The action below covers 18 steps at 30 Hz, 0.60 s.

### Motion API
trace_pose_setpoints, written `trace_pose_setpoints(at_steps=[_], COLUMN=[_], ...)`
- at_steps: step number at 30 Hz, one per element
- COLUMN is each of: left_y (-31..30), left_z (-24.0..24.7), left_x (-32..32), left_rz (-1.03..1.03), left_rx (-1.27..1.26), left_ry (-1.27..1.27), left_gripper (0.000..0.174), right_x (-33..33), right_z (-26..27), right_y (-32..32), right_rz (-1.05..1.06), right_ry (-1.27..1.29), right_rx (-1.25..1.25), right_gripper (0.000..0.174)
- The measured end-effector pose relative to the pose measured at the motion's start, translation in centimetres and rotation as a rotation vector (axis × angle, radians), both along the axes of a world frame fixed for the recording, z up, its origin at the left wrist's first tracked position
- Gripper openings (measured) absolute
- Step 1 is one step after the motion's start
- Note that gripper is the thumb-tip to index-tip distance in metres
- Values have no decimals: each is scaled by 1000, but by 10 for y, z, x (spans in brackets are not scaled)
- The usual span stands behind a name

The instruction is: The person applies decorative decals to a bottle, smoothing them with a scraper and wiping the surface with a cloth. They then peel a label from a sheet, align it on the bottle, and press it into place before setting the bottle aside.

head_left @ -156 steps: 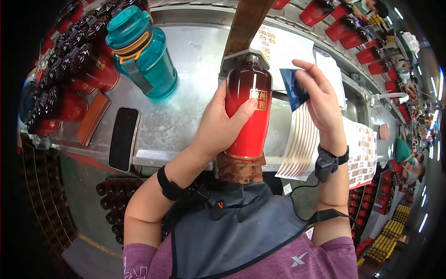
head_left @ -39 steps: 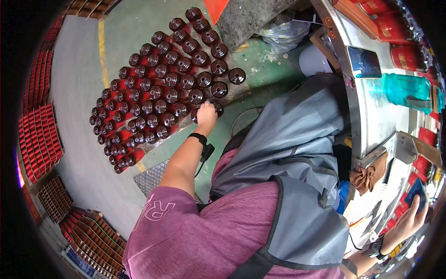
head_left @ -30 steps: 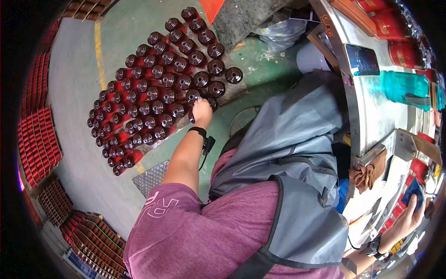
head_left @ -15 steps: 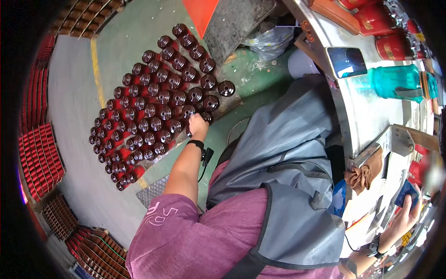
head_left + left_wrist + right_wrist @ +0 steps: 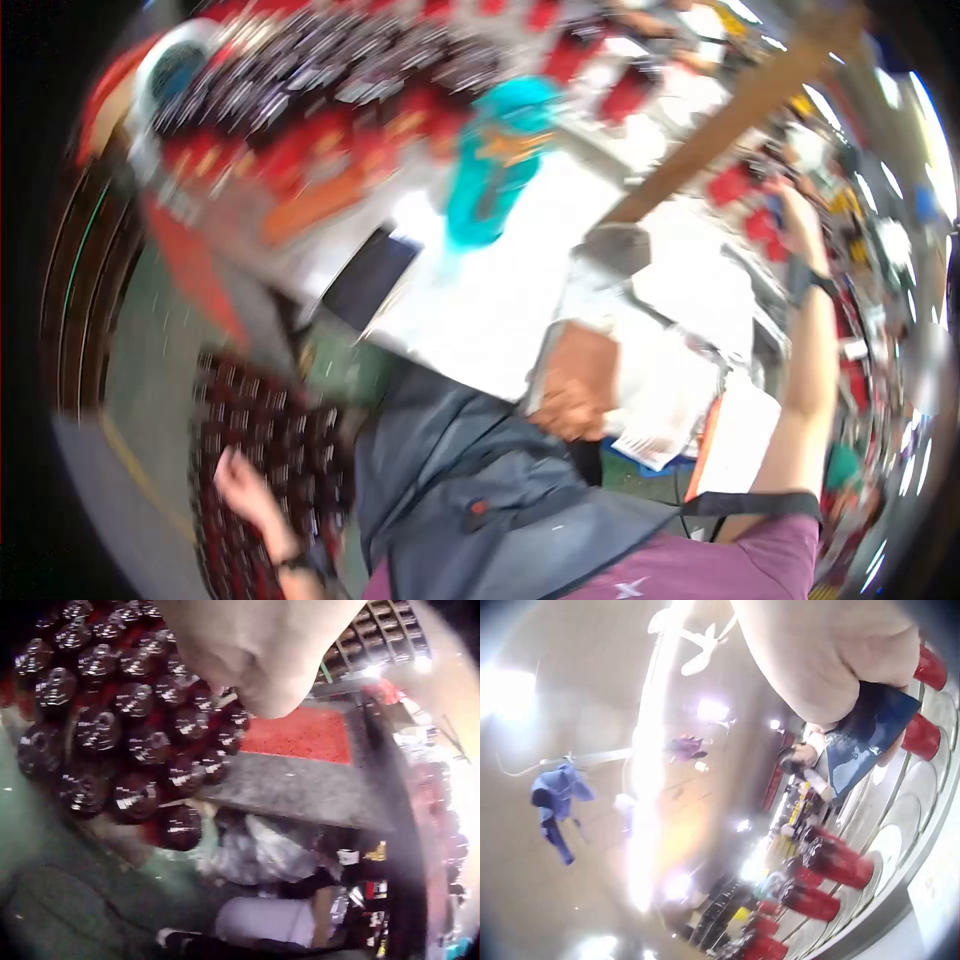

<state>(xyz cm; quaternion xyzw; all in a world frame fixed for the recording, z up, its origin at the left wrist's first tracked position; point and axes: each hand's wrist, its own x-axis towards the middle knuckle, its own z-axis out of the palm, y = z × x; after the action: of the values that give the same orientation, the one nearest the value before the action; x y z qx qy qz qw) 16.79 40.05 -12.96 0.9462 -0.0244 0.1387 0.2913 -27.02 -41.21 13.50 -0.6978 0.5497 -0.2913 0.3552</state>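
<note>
My left hand [image 5: 245,490] is stretched down at the lower left, over the dark-capped red bottles [image 5: 285,430] that stand in close rows low beside the bench. Only its smooth side shows in the left wrist view, where the hand [image 5: 259,645] overlaps the bottles; its fingertips are hidden, and I cannot tell whether it grips one. My right hand [image 5: 800,225] is raised at the far right, beyond the bench. It pinches a dark blue glossy flat piece [image 5: 870,735], seen clearly in the right wrist view.
The metal bench [image 5: 470,330] carries a teal water bottle [image 5: 495,180], a phone [image 5: 372,278], a brown cloth [image 5: 580,385] and white printed sheets [image 5: 665,400]. A wooden post [image 5: 740,120] slants above it. More red bottles [image 5: 840,866] stand on a conveyor.
The red bottle held on the bench is gone from there. The head view has swung from the floor bottles back to the bench. My right hand keeps the blue piece.
</note>
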Motion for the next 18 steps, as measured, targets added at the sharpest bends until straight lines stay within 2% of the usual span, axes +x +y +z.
trace_pose_setpoints(at_steps=[1,2,3,4,5,6,7,9,11,13,15,18], left_y=[5,-5,-18,-60,-108,-130,-148,-185,-215,-247,-277,-313], left_z=[6,17,37,84,139,156,166,181,183,182,181,186], left_x=[16,28,38,24,-1,-4,-5,-13,-19,-23,-31,-38], left_rz=[-99,-190,-319,-326,-393,-498,-596,-795,-919,-1019,-1110,-1253], left_rx=[-43,-164,-231,-226,-123,-63,4,6,19,1,-87,-78], left_ry=[-119,-225,-291,-285,-400,-496,-590,-597,-569,-567,-480,-478], left_gripper=[25,24,26,27,27,26,24,23,26,28,28,29], right_x=[17,38,15,38,45,57,61,77,97,128,162,203], right_z=[-4,3,-22,-20,-25,-18,-26,-9,-23,-24,-25,-30], right_y=[-7,4,-64,-51,-68,-66,-77,-75,-89,-100,-105,-120], right_rz=[-195,-211,-23,-139,-145,-171,-205,-185,-130,26,121,112], right_ry=[169,205,321,343,501,579,506,583,451,388,387,462], right_rx=[-69,-79,-179,-290,-528,-516,-611,-442,-634,-562,-628,-586], right_gripper=[54,61,62,60,56,54,55,56,66,77,78,74])
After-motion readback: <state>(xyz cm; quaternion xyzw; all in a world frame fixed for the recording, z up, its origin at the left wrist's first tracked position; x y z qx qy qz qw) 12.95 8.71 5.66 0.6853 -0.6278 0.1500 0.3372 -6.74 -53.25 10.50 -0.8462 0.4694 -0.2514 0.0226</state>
